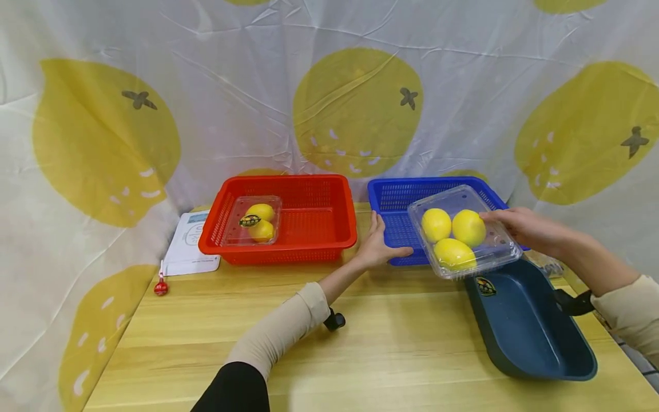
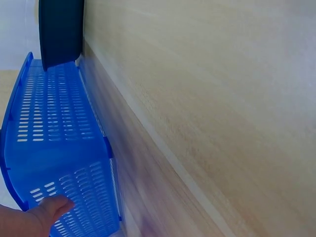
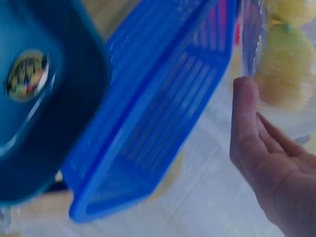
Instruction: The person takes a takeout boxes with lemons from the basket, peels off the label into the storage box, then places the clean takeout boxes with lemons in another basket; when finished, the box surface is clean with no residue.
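Observation:
My right hand [image 1: 520,226] grips the right side of a clear plastic box [image 1: 496,252], raised and tilted over the blue basket and the dark bin. Three lemons [image 1: 453,254] show in the box. In the right wrist view the thumb [image 3: 245,106] lies against the box's side, with blurred lemons [image 3: 286,64] beyond. At the left end of the blue basket [image 1: 404,229] is my left hand [image 1: 374,249], fingers stretched along the side and thumb spread towards the front. In the left wrist view its thumb [image 2: 54,207] overlaps the basket's slotted end.
A red basket [image 1: 288,252] at centre left holds another clear box [image 1: 234,226] with lemons and a dark label. The dark teal bin [image 1: 525,320], with an oval sticker [image 1: 485,286] inside, stands front right. White paper [image 1: 190,246] and a red bell-like trinket [image 1: 161,287] lie left.

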